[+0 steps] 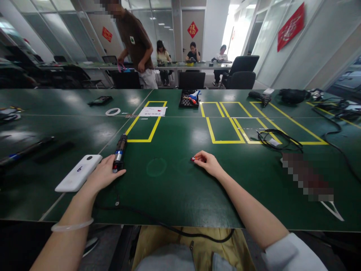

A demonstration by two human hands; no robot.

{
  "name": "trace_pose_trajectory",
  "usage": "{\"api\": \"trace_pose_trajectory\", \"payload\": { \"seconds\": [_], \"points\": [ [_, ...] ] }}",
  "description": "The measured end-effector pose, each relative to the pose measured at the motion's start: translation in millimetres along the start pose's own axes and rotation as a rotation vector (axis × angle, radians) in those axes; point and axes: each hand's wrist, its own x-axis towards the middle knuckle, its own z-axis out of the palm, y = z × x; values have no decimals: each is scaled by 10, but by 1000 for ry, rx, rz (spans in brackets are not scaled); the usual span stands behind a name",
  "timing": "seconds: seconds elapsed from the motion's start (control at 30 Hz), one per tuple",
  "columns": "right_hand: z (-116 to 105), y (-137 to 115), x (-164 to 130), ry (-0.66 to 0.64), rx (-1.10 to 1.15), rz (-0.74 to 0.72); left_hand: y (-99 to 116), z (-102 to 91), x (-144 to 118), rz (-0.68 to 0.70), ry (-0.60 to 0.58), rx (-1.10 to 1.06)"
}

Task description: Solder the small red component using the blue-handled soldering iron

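Note:
On the left of the green table, my left hand [104, 171] is around the near end of a black flashlight-like cylinder [120, 148] with a silver and blue band. Its thumb points right, and the fingers lie along the cylinder's left side. Beside that wrist lies a white, phone-shaped case [79, 173] marked with a black digit. My right hand [207, 162], near the middle of the table, pinches a small red and dark piece [193, 159] between thumb and fingertips. What kind of piece it is cannot be made out.
A black tray [184, 101] of small tools stands at the back. Yellow tape outlines [228, 142] mark the tabletop. Coiled black cable [278, 139] and a cordless drill [261, 98] lie to the right. A tape roll [113, 112] lies back left. Several people are across the room.

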Motion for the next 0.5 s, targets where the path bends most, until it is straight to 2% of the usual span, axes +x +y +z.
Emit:
{"api": "trace_pose_trajectory", "payload": {
  "seconds": [0.1,0.27,0.37,0.5],
  "points": [
    [-3,-24,-6,2,1,9,50,-1,10,73,-35,-25],
    [0,-50,-17,6,5,10,319,6,27,26,-3,-56],
    [8,-45,-16,6,3,5,638,16,52,38,-36,-97],
    [19,-37,-7,5,-9,-2,1245,53,74,94,-84,-176]
  ]
}}
